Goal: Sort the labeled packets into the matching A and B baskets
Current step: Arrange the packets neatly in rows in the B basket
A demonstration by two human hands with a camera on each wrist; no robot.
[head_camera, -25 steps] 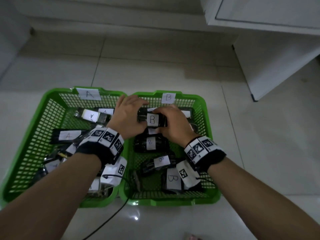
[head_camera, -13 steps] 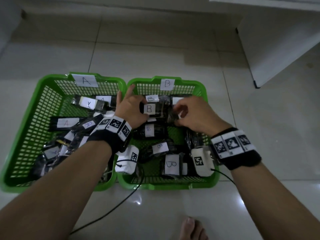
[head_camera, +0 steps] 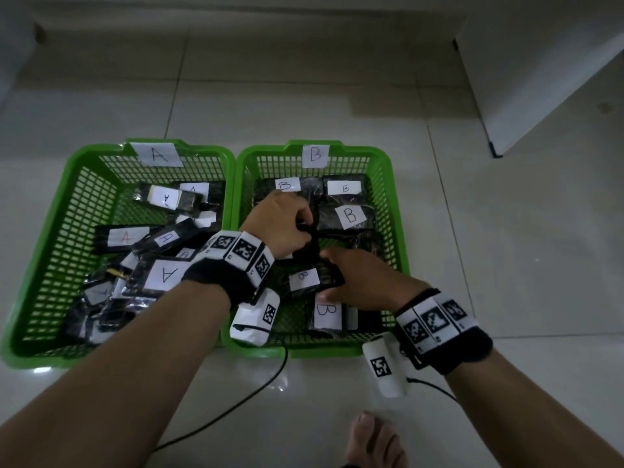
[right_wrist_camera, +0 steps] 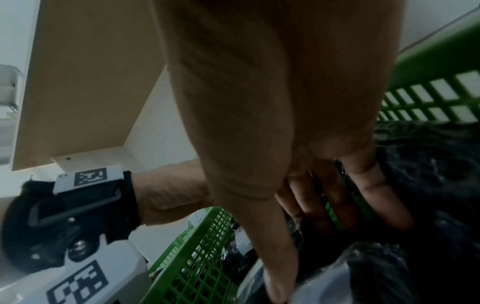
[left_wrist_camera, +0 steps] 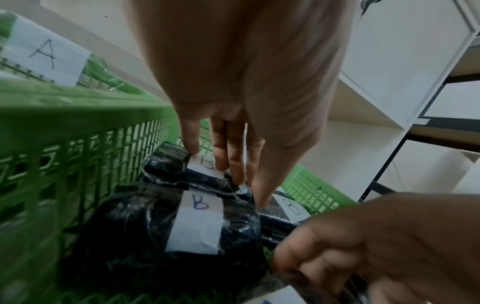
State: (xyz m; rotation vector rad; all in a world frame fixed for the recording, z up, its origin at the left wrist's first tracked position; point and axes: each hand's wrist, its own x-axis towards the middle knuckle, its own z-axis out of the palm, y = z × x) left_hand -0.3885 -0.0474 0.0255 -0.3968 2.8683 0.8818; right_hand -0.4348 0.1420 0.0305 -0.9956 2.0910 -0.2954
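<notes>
My right hand [head_camera: 361,282] has dropped nearer since a moment ago, now pinching a B packet [head_camera: 312,278] in the B basket [head_camera: 388,163]. My left hand [head_camera: 280,224] curls round another dark packet just beyond. Best to lay them flat, labels up. Glossy pale floor tiles [head_camera: 304,106] underneath, white cabinet [head_camera: 540,69] far right.

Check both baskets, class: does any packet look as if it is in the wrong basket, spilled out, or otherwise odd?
No readable label is misplaced: A packets lie in the A basket, B packets in the B basket, none on the floor. The A pile is jumbled, with some labels upside down or hidden. Both hands, left hand and right hand, are in the B basket.
</notes>
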